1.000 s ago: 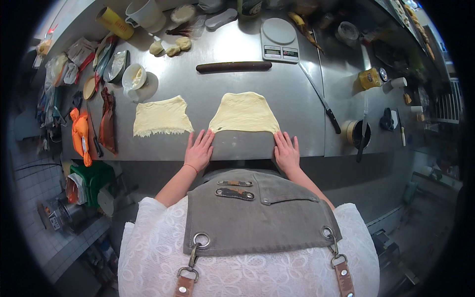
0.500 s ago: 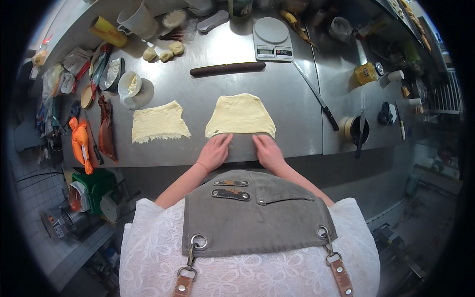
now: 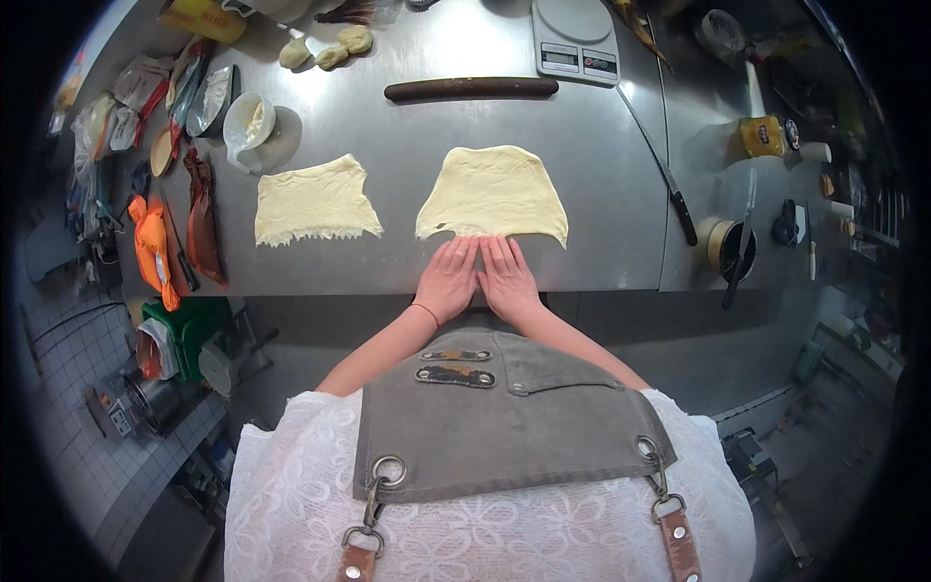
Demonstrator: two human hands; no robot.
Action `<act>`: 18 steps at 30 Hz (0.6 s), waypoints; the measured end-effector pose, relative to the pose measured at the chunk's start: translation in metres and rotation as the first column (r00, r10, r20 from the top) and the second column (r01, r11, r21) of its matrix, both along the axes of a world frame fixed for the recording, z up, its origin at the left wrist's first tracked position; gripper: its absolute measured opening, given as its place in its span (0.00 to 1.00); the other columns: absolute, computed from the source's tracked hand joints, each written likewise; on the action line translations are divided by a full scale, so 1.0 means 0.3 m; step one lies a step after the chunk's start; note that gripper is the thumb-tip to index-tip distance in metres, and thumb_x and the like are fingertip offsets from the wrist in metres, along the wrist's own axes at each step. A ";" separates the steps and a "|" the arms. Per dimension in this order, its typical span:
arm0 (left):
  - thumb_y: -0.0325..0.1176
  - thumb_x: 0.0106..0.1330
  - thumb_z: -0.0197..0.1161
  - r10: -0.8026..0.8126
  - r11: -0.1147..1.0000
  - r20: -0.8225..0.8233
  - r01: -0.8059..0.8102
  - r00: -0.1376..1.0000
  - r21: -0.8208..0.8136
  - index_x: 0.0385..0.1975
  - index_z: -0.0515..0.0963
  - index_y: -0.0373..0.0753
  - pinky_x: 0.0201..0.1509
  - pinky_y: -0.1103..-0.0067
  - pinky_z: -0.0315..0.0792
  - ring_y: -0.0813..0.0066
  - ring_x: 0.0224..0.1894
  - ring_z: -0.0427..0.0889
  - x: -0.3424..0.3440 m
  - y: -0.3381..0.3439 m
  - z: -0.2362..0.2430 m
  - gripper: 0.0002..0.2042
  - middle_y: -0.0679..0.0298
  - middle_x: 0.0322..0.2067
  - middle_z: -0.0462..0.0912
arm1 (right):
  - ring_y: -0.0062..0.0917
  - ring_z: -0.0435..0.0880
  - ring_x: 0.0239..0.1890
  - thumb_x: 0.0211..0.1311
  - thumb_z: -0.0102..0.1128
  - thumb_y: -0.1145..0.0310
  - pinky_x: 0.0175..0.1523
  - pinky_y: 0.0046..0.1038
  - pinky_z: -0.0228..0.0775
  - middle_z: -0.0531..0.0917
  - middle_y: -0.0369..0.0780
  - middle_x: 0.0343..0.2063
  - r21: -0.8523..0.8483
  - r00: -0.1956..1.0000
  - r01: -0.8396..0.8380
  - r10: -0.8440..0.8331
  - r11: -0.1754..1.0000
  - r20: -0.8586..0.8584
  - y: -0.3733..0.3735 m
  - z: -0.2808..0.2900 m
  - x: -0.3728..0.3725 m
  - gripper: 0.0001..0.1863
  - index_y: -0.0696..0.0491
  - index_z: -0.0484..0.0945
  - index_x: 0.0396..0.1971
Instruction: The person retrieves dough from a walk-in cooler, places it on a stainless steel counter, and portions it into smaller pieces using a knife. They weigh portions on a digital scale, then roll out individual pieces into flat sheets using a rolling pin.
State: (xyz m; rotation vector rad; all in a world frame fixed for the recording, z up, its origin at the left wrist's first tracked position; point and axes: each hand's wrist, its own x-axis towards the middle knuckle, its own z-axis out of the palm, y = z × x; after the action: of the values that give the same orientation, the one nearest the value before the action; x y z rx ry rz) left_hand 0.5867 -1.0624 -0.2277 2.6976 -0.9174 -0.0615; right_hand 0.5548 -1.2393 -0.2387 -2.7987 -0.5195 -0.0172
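Note:
A flat sheet of pale dough (image 3: 497, 190) lies on the steel table in front of me, narrower at its far side, with a small hole near its near left corner. My left hand (image 3: 449, 275) and my right hand (image 3: 506, 274) rest side by side at the middle of its near edge. Both have their fingers stretched out flat, the fingertips pressing on the dough's edge. Neither hand grasps anything. To the left lies a second dough sheet (image 3: 318, 201), roughly rectangular, its near edge ragged. Beyond the first sheet is a dark rolling pin (image 3: 471, 89), lying crosswise.
A digital scale (image 3: 576, 41) stands at the back, with a long knife (image 3: 659, 165) right of the dough. Small dough balls (image 3: 333, 50) and a white tub (image 3: 251, 121) sit at the back left. An orange bag (image 3: 150, 247) lies far left, a pot (image 3: 729, 250) right.
My hands have come together at the middle of the dough's near edge, fingers now flat. That edge, straight before, now curves inward. The view has shifted, so the table sits higher in it.

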 end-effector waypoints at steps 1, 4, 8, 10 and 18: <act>0.39 0.71 0.59 -0.014 1.000 -0.025 0.015 1.000 0.022 0.72 0.64 0.33 0.79 0.64 0.57 0.59 0.73 0.63 -0.004 0.004 0.006 0.32 0.56 0.69 0.67 | 0.38 0.59 0.77 0.72 0.56 0.58 0.83 0.43 0.43 0.65 0.47 0.71 0.034 0.999 0.027 -0.028 0.999 0.021 -0.001 0.004 -0.011 0.36 0.62 0.61 0.73; 0.39 0.70 0.59 -0.027 0.999 -0.089 0.028 0.996 0.015 0.72 0.65 0.35 0.79 0.64 0.56 0.60 0.73 0.63 -0.006 0.024 0.036 0.31 0.56 0.69 0.67 | 0.38 0.60 0.76 0.71 0.57 0.60 0.82 0.43 0.46 0.66 0.47 0.70 0.091 0.996 -0.018 0.026 0.996 -0.088 -0.028 0.029 -0.040 0.36 0.61 0.61 0.73; 0.39 0.71 0.59 0.018 1.000 -0.175 -0.018 0.984 0.005 0.73 0.65 0.38 0.80 0.63 0.55 0.61 0.74 0.62 0.017 0.084 0.079 0.31 0.57 0.67 0.68 | 0.40 0.62 0.74 0.69 0.60 0.62 0.81 0.43 0.50 0.67 0.48 0.68 0.121 0.983 -0.089 0.107 0.989 -0.147 -0.105 0.080 -0.073 0.36 0.60 0.62 0.73; 0.40 0.71 0.60 0.041 0.999 -0.135 -0.038 0.990 0.025 0.73 0.64 0.38 0.80 0.63 0.54 0.62 0.74 0.63 0.026 0.112 0.084 0.31 0.57 0.67 0.68 | 0.40 0.63 0.74 0.68 0.61 0.62 0.80 0.43 0.52 0.67 0.48 0.67 0.145 0.968 -0.011 0.047 0.989 -0.245 -0.121 0.087 -0.064 0.36 0.59 0.62 0.73; 0.47 0.76 0.54 0.010 0.978 -0.051 0.001 0.999 0.206 0.77 0.58 0.38 0.83 0.64 0.47 0.66 0.78 0.57 0.028 0.132 -0.007 0.34 0.60 0.73 0.63 | 0.38 0.59 0.76 0.69 0.60 0.58 0.82 0.42 0.47 0.65 0.47 0.69 0.096 0.998 0.041 -0.036 0.994 -0.054 -0.083 0.003 -0.020 0.39 0.59 0.59 0.75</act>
State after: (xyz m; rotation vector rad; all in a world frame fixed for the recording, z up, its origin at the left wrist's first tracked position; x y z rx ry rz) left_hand 0.5951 -1.0227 -0.2297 2.8722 -0.9367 -0.2370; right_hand 0.5487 -1.2642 -0.2377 -2.7057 -0.4394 0.0222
